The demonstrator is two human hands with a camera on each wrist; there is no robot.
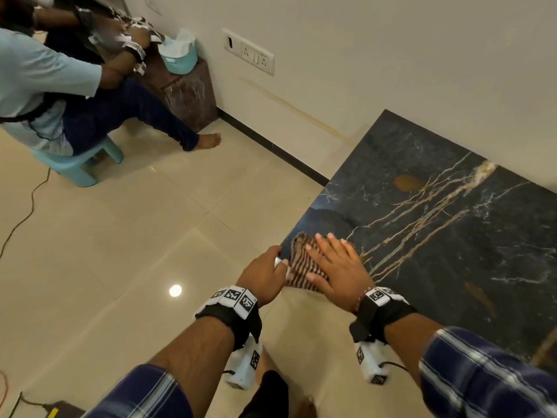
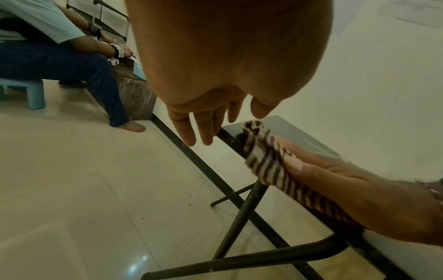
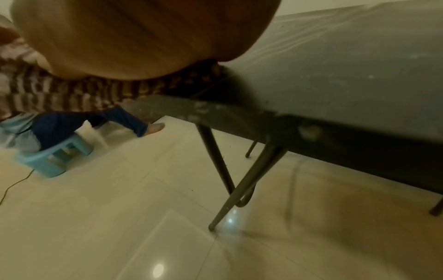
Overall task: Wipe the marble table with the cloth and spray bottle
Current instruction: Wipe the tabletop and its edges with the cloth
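Note:
The dark marble table (image 1: pixel 437 224) with gold veins fills the right of the head view. A brown-and-white striped cloth (image 1: pixel 301 257) lies on its near left corner. My right hand (image 1: pixel 334 267) presses flat on the cloth with fingers spread. From the left wrist camera, the cloth (image 2: pixel 266 163) bunches under the right hand (image 2: pixel 347 181) at the table's edge (image 2: pixel 294 132). My left hand (image 1: pixel 265 274) hangs just off that corner, and its fingers (image 2: pixel 201 128) are straight, pointing down and holding nothing. In the right wrist view the palm (image 3: pixel 134 37) covers the cloth (image 3: pixel 59 94). No spray bottle is in view.
Black metal legs (image 2: pixel 239 217) hold the table up over a shiny tiled floor. Another person sits on a light-blue stool (image 1: pixel 78 164) at the far left by a low wooden stand with a teal tub (image 1: pixel 179 60). A cable (image 1: pixel 24 212) runs across the floor.

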